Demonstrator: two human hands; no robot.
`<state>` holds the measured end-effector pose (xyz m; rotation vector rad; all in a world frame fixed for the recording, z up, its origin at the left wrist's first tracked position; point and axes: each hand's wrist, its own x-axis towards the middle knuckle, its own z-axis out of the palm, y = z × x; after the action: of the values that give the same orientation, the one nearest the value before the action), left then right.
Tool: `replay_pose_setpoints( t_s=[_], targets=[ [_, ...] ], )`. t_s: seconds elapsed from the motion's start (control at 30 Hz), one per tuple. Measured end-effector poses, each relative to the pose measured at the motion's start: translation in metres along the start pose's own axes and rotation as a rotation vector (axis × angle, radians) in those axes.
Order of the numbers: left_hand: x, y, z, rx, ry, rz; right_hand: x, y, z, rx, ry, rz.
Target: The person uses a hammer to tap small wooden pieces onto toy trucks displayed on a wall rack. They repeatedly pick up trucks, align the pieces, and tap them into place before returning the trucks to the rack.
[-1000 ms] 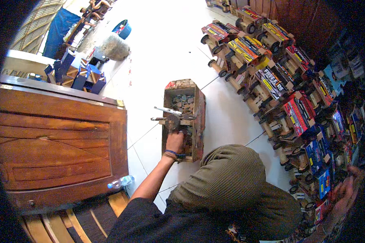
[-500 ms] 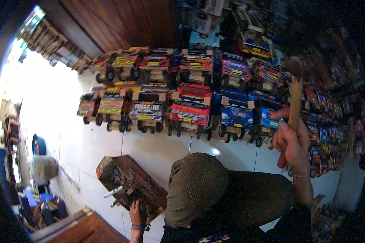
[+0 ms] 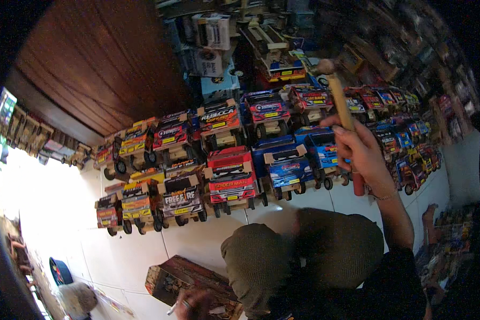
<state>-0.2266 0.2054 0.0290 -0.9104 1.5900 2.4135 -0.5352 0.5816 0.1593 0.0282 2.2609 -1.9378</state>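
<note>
My right hand is wrapped round the handle of a hammer. The hammer stands upright, its blurred dark head at the top and a red end below my fist. Low in the view, my left hand is over an open, worn wooden box with loose small pieces inside. That hand is smeared by motion, so its grip is unclear. A pale, thin rod end shows beside its fingers. My knees, in olive-brown cloth, are between the two hands.
Rows of toy wooden trucks stand on the white tiled floor, among them a red one and a blue one. Cartons lie behind, beside a brown wooden panel. A dark round object is at left.
The view has shifted, so the trucks and box appear lower. The hammer, still in my right hand, appears farther left and tilts the other way. My left hand is now blurred over the box.
</note>
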Motion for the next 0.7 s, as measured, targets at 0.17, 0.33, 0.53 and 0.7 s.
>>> replay_pose_setpoints(
  t_s=[0.17,0.33,0.53,0.7],
  targets=[
    [0.113,0.133,0.110,0.921,-0.137,0.613,0.018,0.020,-0.019,0.003,-0.015,0.072],
    [0.201,0.175,0.237,0.558,-0.522,0.465,0.030,0.029,-0.048,-0.086,0.017,0.097],
    [0.302,0.166,0.331,0.450,-0.561,0.345,0.068,0.037,-0.098,-0.066,-0.143,0.109],
    [0.352,0.175,0.357,0.703,-0.468,0.248,0.094,0.039,-0.115,-0.052,-0.230,0.091]
  ],
)
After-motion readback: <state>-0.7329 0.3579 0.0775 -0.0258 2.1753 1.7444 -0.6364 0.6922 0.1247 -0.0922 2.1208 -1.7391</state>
